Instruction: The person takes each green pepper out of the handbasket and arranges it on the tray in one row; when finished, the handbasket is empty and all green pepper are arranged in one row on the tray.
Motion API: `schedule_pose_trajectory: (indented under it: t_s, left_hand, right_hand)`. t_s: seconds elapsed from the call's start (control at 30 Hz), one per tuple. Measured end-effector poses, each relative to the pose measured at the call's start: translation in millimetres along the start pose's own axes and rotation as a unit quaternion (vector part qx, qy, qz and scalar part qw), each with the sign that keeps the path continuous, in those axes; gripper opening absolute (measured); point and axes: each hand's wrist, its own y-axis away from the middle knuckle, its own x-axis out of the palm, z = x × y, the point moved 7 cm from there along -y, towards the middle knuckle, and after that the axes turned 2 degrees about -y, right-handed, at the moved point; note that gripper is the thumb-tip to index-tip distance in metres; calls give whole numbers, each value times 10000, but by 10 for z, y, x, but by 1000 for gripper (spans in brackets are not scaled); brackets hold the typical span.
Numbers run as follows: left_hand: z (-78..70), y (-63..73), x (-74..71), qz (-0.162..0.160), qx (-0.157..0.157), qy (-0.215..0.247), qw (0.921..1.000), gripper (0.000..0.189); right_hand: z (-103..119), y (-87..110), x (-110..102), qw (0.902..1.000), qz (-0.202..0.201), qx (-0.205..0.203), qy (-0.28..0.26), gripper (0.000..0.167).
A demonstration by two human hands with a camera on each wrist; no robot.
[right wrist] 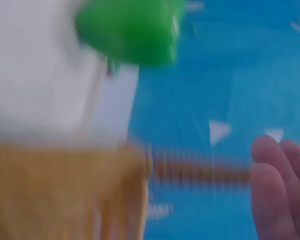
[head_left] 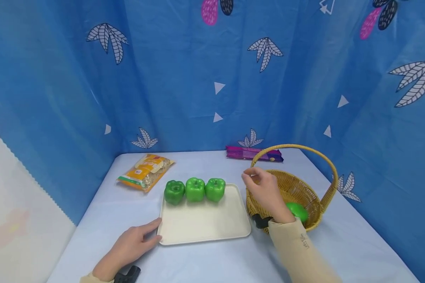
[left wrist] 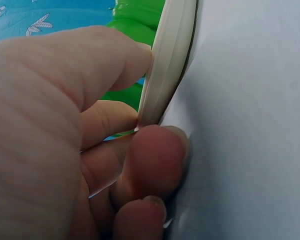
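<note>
Three green bell peppers (head_left: 194, 190) stand in a row along the back of a cream tray (head_left: 205, 226). My left hand (head_left: 131, 243) rests at the tray's left edge, thumb and fingertips touching the rim; the left wrist view shows the tray rim (left wrist: 170, 55) against them. Above the left side of a wicker basket (head_left: 290, 184) is my right hand (head_left: 265, 190), fingers loosely bent and holding nothing. Inside the basket lies another green item (head_left: 297, 212), partly hidden by the right forearm. The right wrist view is blurred, with a green pepper (right wrist: 130, 30) at its top.
An orange food packet (head_left: 146, 171) lies at the back left of the white table. A purple packet (head_left: 246, 153) lies at the back right, partly behind the basket's arched handle (head_left: 297, 146). Blue patterned curtain (head_left: 184, 98) closes off the back and sides.
</note>
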Motion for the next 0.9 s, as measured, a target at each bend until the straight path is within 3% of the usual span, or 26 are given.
schedule_pose_trajectory:
  t_s: [0.1,0.2,0.47,0.57,0.77,0.9]
  left_hand:
    - [-15,9,-22,-22,-5,-22,10000,63]
    - [-20,13,-30,-37,-1,-49,10000,62]
    - [-5,9,-14,-73,36,-26,10000,63]
    - [-3,11,-16,-89,33,-48,9999,62]
    - [-14,5,-7,-75,69,-50,9999,62]
    - [-20,8,-9,-92,68,-21,9999,61]
  right_hand:
    - [-165,1,-292,9992,-265,136,248,29]
    - [-425,26,-486,9965,-445,529,477,36]
    - [-1166,198,-651,9781,-628,1707,1015,33]
    - [-1309,225,-632,9664,-318,2111,1432,33]
    - [-1439,302,-476,9367,1237,2710,1839,48]
    - [-1418,307,-455,9352,1385,2632,1925,52]
